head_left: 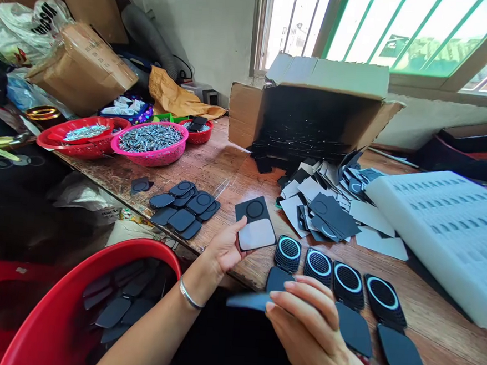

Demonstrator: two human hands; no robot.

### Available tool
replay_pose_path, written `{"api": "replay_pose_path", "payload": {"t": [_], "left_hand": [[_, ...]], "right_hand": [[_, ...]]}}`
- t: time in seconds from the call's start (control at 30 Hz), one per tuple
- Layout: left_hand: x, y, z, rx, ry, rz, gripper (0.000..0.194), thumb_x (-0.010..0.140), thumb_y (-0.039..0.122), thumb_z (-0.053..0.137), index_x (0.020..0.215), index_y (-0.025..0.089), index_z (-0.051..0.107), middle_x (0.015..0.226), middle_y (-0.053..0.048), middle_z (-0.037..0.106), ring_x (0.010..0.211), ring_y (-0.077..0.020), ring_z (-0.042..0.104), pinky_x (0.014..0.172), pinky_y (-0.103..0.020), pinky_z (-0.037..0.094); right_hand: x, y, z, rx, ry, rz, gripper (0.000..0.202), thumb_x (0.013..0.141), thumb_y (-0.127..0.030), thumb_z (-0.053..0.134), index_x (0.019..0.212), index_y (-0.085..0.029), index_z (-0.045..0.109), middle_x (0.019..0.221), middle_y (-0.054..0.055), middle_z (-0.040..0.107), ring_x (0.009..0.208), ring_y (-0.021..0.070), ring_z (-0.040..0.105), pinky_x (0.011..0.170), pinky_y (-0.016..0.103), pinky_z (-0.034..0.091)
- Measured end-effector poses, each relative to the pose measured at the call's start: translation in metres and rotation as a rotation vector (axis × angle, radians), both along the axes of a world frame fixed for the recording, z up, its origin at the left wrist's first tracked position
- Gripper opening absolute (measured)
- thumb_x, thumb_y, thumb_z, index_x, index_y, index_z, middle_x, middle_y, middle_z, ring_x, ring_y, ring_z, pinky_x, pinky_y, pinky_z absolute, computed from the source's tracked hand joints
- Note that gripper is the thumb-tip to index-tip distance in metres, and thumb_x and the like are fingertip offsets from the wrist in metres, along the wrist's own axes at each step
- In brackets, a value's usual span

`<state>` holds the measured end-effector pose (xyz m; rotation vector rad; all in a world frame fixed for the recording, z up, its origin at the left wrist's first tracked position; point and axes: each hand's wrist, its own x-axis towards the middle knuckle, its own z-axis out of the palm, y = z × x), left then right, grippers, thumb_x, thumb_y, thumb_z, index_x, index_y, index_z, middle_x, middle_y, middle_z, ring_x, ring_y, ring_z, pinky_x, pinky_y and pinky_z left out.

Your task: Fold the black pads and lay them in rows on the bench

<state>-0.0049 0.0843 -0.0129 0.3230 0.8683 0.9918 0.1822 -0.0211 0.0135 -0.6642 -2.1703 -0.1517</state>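
Note:
My left hand is closed around a dark card with a ring mark and a rounded square plate, whose pale face reflects the light. My right hand pinches a thin bluish sheet, seen nearly edge-on and blurred. Under and beside the right hand lie several black hinged holders, each a ringed mesh pad joined to a smooth flap. Left of my left hand, several black rounded plates are heaped near the table edge.
A tipped carton spills dark and grey cards on the wooden table. White slotted foam stands right. A pink basket of metal parts and red baskets are at left. A red tub holds black pieces below.

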Motion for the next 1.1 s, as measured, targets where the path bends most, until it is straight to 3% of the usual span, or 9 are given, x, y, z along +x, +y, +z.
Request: {"api": "replay_pose_path", "payload": {"t": [0.07, 0.2, 0.27, 0.4, 0.47, 0.67, 0.87, 1.0, 1.1], "left_hand": [[0.01, -0.002, 0.0, 0.147, 0.084, 0.062, 0.024, 0.082, 0.038, 0.072, 0.087, 0.016, 0.066, 0.078, -0.004, 0.071, 0.069, -0.0173, 0.066, 0.07, -0.029, 0.052], [0.037, -0.013, -0.002, 0.367, 0.199, -0.064, 0.033, 0.067, 0.042, 0.083, 0.074, 0.016, 0.064, 0.066, 0.001, 0.063, 0.058, -0.0125, 0.056, 0.061, -0.024, 0.046], [0.046, -0.017, -0.004, 0.41, 0.242, -0.105, 0.034, 0.06, 0.039, 0.086, 0.075, 0.016, 0.065, 0.068, 0.0, 0.063, 0.062, -0.013, 0.056, 0.062, -0.024, 0.044], [0.045, -0.02, -0.004, 0.452, 0.329, -0.055, 0.034, 0.058, 0.034, 0.088, 0.079, 0.016, 0.068, 0.075, -0.001, 0.066, 0.069, -0.0142, 0.059, 0.067, -0.024, 0.045], [0.041, -0.021, -0.002, 0.447, 0.342, -0.059, 0.033, 0.059, 0.036, 0.087, 0.077, 0.015, 0.069, 0.072, 0.0, 0.064, 0.066, -0.0127, 0.057, 0.066, -0.024, 0.044], [0.04, -0.034, 0.021, 0.5, 0.38, -0.17, 0.032, 0.064, 0.041, 0.085, 0.08, 0.015, 0.075, 0.075, -0.001, 0.067, 0.067, -0.0122, 0.054, 0.066, -0.024, 0.044], [0.037, -0.044, 0.036, 0.561, 0.449, -0.186, 0.028, 0.062, 0.037, 0.085, 0.074, 0.015, 0.073, 0.07, -0.001, 0.065, 0.064, -0.0127, 0.054, 0.065, -0.025, 0.044], [0.013, -0.038, 0.021, 0.532, 0.491, -0.188, 0.025, 0.066, 0.036, 0.082, 0.078, 0.016, 0.074, 0.072, 0.0, 0.065, 0.065, -0.0122, 0.055, 0.064, -0.024, 0.045], [-0.013, -0.028, 0.004, 0.468, 0.483, -0.042, 0.032, 0.061, 0.038, 0.085, 0.08, 0.016, 0.073, 0.076, 0.0, 0.067, 0.067, -0.0123, 0.056, 0.064, -0.023, 0.046]], "right_hand": [[-0.008, -0.005, 0.007, -0.157, 0.222, -0.078, 0.022, 0.086, -0.007, 0.061, 0.098, -0.024, 0.067, 0.098, 0.007, 0.071, 0.105, 0.0252, 0.061, 0.09, 0.042, 0.054], [-0.03, 0.005, 0.011, -0.383, 0.434, -0.176, 0.014, 0.091, -0.013, 0.058, 0.088, -0.026, 0.065, 0.102, 0.008, 0.066, 0.101, 0.025, 0.061, 0.086, 0.041, 0.055], [-0.034, 0.016, 0.007, -0.327, 0.371, -0.239, 0.016, 0.092, -0.013, 0.057, 0.095, -0.025, 0.067, 0.108, 0.009, 0.065, 0.106, 0.0268, 0.059, 0.09, 0.045, 0.052], [-0.021, 0.032, -0.005, -0.185, 0.266, -0.401, 0.033, 0.094, -0.014, 0.053, 0.125, -0.022, 0.062, 0.119, 0.013, 0.063, 0.112, 0.0294, 0.057, 0.095, 0.05, 0.048], [-0.009, 0.038, -0.007, -0.223, 0.319, -0.388, 0.031, 0.095, -0.014, 0.051, 0.124, -0.021, 0.061, 0.112, 0.013, 0.065, 0.104, 0.0254, 0.061, 0.089, 0.043, 0.052], [0.005, 0.048, 0.001, -0.452, 0.404, -0.249, 0.012, 0.092, -0.017, 0.055, 0.092, -0.019, 0.067, 0.089, 0.006, 0.07, 0.084, 0.0192, 0.067, 0.075, 0.031, 0.054], [0.0, 0.05, 0.008, -0.768, 0.471, -0.302, 0.017, 0.088, -0.028, 0.056, 0.079, -0.02, 0.068, 0.074, 0.003, 0.069, 0.067, 0.017, 0.061, 0.061, 0.028, 0.047], [0.03, 0.075, 0.002, -0.964, 0.796, -0.374, 0.023, 0.079, -0.041, 0.064, 0.074, -0.019, 0.067, 0.063, 0.0, 0.062, 0.057, 0.0148, 0.055, 0.054, 0.027, 0.044], [0.066, 0.096, 0.001, -0.981, 1.271, -0.435, 0.024, 0.066, -0.039, 0.079, 0.07, -0.021, 0.064, 0.065, -0.002, 0.062, 0.057, 0.0124, 0.055, 0.054, 0.025, 0.047]]}}
